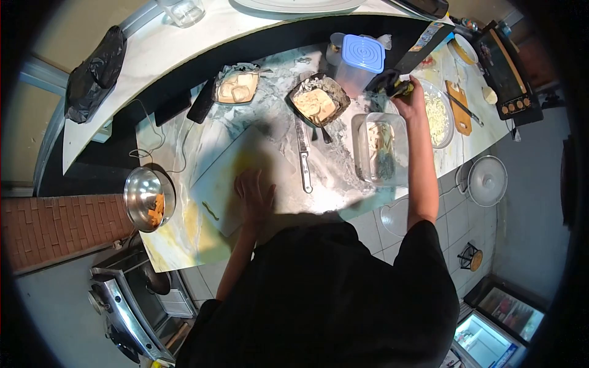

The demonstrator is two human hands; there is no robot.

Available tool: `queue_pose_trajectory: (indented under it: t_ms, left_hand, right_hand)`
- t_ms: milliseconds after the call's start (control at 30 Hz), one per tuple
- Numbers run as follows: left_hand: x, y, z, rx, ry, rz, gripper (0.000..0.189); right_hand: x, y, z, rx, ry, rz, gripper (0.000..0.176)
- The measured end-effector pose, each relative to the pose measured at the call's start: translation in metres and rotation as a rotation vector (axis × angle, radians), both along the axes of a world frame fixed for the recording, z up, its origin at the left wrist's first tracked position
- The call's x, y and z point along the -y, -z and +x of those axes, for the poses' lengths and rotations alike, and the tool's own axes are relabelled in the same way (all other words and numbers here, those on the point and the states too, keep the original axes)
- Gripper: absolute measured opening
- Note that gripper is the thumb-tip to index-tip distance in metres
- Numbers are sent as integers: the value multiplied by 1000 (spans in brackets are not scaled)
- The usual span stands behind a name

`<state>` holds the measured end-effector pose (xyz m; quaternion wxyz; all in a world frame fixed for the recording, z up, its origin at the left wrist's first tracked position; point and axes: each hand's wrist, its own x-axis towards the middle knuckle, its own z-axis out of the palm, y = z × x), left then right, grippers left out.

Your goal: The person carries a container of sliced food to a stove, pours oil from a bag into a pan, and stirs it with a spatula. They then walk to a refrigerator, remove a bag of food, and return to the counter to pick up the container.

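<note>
Marble-patterned grey and white countertop carries everything here. Your left hand lies palm-down on the 1 pale rectangular cutting board, fingers spread wide and holding nothing. Your right hand reaches to the far right of the counter, its fingers curled tight around 1 small black and yellow object; what that object is, I cannot tell. It sits just beside the 1 clear plastic tub with a blue lid and near the 1 wide glass bowl of pale shreds.

Between your 2 hands lie 1 steel-handled knife and 1 clear rectangular container with strips inside. Beyond the board stand 2 dark trays of pale slabs, the left tray and the right tray. At the counter's left edge, well apart from your left hand, sits 1 round steel bowl with orange pieces.
</note>
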<state>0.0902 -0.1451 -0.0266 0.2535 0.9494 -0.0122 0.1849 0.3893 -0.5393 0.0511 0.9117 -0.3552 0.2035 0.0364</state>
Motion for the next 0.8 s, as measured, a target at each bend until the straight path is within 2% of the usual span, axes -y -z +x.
queue_pose_trajectory:
  t_ms: [33, 100, 167, 233, 300, 367, 433, 467, 500, 567, 600, 667, 767, 800]
  left_hand:
    - [1, -5, -3, 4, -4, 15, 55]
    - [1, -18, -6, 3, -14, 29, 53]
    - [3, -30, -9, 10, -64, -55, 43]
    - [2, -37, -10, 39, -53, -118, 37]
    - [6, -47, -9, 70, -30, -178, 32]
    - [15, -61, -9, -93, -71, -355, 21]
    - [28, -72, -6, -131, -64, -441, 19]
    - [33, -75, -4, -167, -67, -529, 16]
    - [35, -70, -2, -166, -58, -523, 16]
    - [36, -56, 3, -228, 92, -680, 15]
    - [39, -56, 5, -227, 99, -674, 15]
    - [43, -57, 7, -404, 164, -771, 16]
    - [45, -50, 2, -448, 224, -823, 16]
    - [42, -49, 0, -445, 230, -819, 16]
  right_hand:
    - [-6, -11, -7, -54, -40, -108, 31]
    - [3, -16, -26, -52, -117, -154, 34]
    - [14, -25, -55, -107, -2, -399, 40]
    - [28, -40, -97, 98, -200, -701, 44]
    - [35, -55, -141, 120, -303, -1271, 47]
    - [35, -63, -183, -28, -390, -1734, 50]
    - [42, -44, -215, -118, -430, -1915, 55]
    - [43, -40, -224, -291, -611, -1681, 65]
    - [41, -35, -231, -294, -602, -1675, 65]
    - [40, -12, -242, -410, -704, -1058, 58]
    - [43, 6, -244, -408, -697, -1052, 58]
    - [51, 38, -244, -403, -526, -557, 49]
    - [34, 39, -247, -406, -447, -583, 42]
    - [33, 44, -246, -383, -415, -498, 46]
